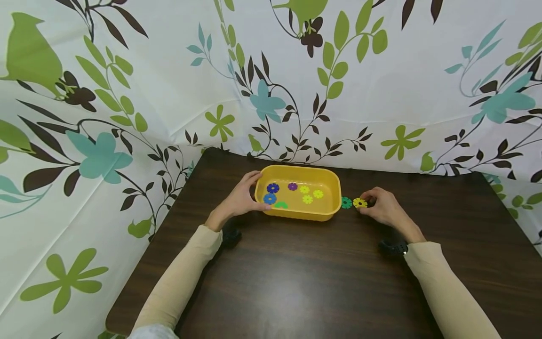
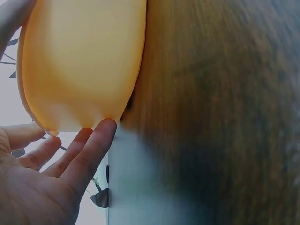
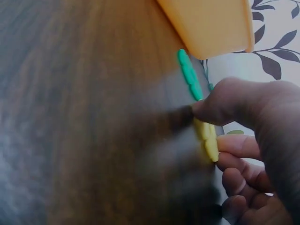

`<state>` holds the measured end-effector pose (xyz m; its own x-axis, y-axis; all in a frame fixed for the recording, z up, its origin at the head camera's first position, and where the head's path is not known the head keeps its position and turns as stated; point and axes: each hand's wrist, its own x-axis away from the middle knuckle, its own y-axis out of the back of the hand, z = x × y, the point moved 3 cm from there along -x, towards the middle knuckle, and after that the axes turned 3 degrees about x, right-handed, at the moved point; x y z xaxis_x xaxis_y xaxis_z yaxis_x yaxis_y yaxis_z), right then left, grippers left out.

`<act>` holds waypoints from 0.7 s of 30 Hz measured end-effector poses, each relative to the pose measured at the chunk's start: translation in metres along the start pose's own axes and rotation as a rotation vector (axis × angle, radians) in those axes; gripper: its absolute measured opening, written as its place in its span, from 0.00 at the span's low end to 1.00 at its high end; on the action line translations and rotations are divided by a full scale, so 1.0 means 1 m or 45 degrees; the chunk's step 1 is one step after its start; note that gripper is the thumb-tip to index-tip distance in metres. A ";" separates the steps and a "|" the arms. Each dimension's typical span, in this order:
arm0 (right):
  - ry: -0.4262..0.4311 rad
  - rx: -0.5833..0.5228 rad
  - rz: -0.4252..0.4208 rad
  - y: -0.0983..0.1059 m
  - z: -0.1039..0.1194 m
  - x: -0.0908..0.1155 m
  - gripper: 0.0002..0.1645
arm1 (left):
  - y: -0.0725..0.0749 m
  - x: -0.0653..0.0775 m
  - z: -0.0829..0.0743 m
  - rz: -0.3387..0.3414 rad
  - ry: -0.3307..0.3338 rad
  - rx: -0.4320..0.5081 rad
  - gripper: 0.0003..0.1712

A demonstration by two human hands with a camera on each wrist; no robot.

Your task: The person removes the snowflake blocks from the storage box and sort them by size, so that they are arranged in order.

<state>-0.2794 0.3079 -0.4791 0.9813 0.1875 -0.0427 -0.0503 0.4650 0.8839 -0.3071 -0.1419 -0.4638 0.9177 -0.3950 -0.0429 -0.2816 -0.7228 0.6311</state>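
Observation:
A yellow plastic tub (image 1: 300,214) stands on the table, with several flower-shaped discs in it. My left hand (image 1: 238,198) holds its left end, thumb at the near side and fingers at the far corner. In the left wrist view, fingertips (image 2: 108,126) touch the tub's end wall. Just right of the tub lies a teal-green notched disc (image 1: 346,203). Beside it, my right hand (image 1: 387,209) pinches a yellow notched disc (image 1: 359,203) by its edge. The right wrist view shows the thumb over the yellow disc (image 3: 212,149), close to the green disc (image 3: 187,70).
Inside the tub are a dark blue disc (image 1: 273,188), a blue disc (image 1: 269,198), a purple disc (image 1: 292,187), a green disc (image 1: 281,205) and several lime-yellow ones. The dark brown table (image 1: 296,268) reaches a leaf-patterned cloth (image 1: 169,94) behind.

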 end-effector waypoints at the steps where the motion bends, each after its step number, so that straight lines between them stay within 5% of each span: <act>1: -0.012 -0.001 0.011 0.000 0.000 0.000 0.25 | 0.000 0.000 0.000 0.000 0.001 0.002 0.67; 15: -0.084 -0.046 0.061 0.005 -0.001 -0.001 0.29 | 0.000 0.000 0.001 -0.004 -0.007 0.016 0.67; 21: -0.084 -0.041 -0.035 0.011 0.007 0.002 0.33 | 0.000 0.000 0.002 -0.002 -0.011 0.026 0.67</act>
<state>-0.2765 0.3071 -0.4666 0.9925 0.1172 -0.0349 -0.0281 0.4967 0.8675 -0.3078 -0.1434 -0.4651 0.9156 -0.3989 -0.0507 -0.2859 -0.7346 0.6153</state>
